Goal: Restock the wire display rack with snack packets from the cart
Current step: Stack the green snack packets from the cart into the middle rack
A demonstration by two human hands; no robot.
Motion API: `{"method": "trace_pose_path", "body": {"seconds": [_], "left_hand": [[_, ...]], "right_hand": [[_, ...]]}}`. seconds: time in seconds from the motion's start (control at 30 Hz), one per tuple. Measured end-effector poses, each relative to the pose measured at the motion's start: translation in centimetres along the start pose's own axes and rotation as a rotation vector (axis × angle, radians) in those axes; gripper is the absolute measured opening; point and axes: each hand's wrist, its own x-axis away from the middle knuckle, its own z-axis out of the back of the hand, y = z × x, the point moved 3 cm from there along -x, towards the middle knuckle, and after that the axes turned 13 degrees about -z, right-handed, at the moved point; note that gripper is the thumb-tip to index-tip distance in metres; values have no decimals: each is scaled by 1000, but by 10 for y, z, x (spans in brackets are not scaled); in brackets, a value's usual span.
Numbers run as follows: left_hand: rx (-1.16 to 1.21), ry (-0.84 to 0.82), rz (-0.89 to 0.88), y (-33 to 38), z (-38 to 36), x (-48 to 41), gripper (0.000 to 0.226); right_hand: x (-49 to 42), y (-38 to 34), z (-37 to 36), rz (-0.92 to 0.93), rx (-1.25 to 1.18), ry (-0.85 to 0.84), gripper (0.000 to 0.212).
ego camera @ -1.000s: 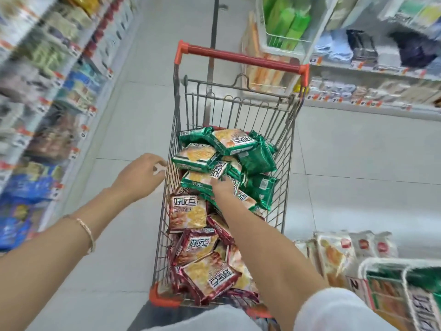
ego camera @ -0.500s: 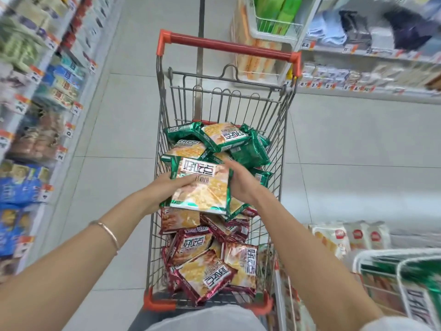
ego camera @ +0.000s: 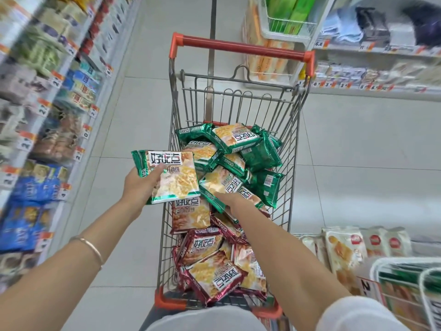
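- Our left grip [ego camera: 140, 185] holds 1 green snack packet [ego camera: 176, 177] over the cart's [ego camera: 241, 47] left rim.
- Our right grip [ego camera: 230, 199] is in the pile, its fingers hidden under another green packet [ego camera: 223, 183], so we cannot tell its hold.
- The wire display rack [ego camera: 405, 260] lies far right, nearer the right arm.
- 0.5 s ago both grips shared that packet.

A second ago the left hand [ego camera: 140, 185] hung empty beside the cart [ego camera: 170, 111] while the right hand [ego camera: 230, 199] dug among the green packs. Half a second ago both hands held one green packet [ego camera: 175, 177] over the middle of the cart. Since then the right hand let go and dropped back to the pile, its fingers going under a second green packet [ego camera: 223, 183]. The left hand alone carried the first out past the cart's left side, to the centre left of the frame.
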Motion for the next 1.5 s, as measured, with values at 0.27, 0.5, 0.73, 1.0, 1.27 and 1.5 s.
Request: {"method": "trace_pose_path", "body": {"seconds": [0.27,0.5,0.73,1.0,1.27,1.5], "left_hand": [[-129,-23,-97,11,-1,13,44],[-143,-68,-30,-9,-13,-1,123],[-73,-465,10,51,-48,41,100],[-302,-907,-98,90,-50,93,160],[-321,-1127,-345,116,-83,203,132],[-321,-1469,-567,142,-147,374,122]], "right_hand": [[12,10,35,122,-349,-128,41],[57,-1,113,428,-376,-161,57],[94,10,76,519,-296,-287,96],[181,82,59,531,-371,-269,50],[243,230,92,618,-659,-30,35],[307,401,142,587,-1041,352,42]]}}
